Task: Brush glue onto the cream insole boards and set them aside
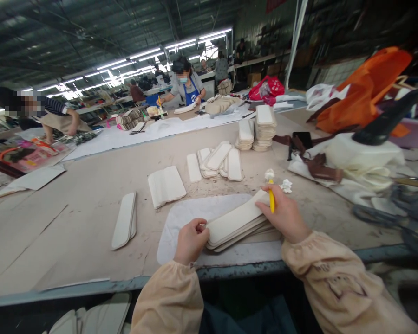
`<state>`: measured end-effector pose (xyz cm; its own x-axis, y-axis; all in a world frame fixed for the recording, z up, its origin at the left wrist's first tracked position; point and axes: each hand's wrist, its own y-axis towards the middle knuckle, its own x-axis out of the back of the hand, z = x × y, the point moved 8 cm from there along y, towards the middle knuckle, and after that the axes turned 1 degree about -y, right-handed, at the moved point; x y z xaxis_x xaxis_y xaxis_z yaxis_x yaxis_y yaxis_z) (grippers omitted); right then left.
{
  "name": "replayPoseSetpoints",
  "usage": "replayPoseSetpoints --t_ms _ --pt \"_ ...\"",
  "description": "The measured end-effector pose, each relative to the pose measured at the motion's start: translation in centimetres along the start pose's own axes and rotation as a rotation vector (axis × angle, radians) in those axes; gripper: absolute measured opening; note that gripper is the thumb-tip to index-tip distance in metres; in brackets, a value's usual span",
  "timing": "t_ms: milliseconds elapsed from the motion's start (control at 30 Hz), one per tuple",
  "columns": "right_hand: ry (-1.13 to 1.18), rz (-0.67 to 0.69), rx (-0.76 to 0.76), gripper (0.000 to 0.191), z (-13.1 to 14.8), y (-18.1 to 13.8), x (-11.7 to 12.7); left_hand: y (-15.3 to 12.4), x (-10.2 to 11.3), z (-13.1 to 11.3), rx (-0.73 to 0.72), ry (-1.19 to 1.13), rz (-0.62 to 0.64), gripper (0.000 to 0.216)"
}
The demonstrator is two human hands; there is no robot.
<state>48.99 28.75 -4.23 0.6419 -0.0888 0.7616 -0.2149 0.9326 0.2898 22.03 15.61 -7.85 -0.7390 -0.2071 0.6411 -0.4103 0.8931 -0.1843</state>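
Note:
Between my hands, a stack of long white round-ended panels (235, 220) lies fanned on a white sheet (176, 227). My left hand (191, 239) is closed, with thumb and fingertips pinching the left end of the stack. My right hand (285, 211) is closed on the far right end, and a slim yellow tool (272, 197) stands up between its fingers. The tool's working tip cannot be made out clearly against crumpled white scraps (285, 186) just beyond it.
Loose panels (219, 155), two tall panel stacks (264, 121), a wider pale piece (166, 185) and a separate pair of panels (124, 220) lie on the table. At right are a white jug (365, 150) and an orange bag (362, 93). Co-workers (186, 88) work across the table.

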Motion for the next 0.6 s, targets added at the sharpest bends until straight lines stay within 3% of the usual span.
replayPoseSetpoints --t_ms 433,600 --pt "-0.147 0.022 0.024 0.035 0.2 -0.1 -0.3 -0.2 -0.1 -0.5 -0.010 0.044 0.017 0.022" --pt "-0.211 -0.077 0.193 0.026 2.6 -0.8 0.9 -0.1 -0.2 -0.3 -0.016 0.073 0.024 0.022"
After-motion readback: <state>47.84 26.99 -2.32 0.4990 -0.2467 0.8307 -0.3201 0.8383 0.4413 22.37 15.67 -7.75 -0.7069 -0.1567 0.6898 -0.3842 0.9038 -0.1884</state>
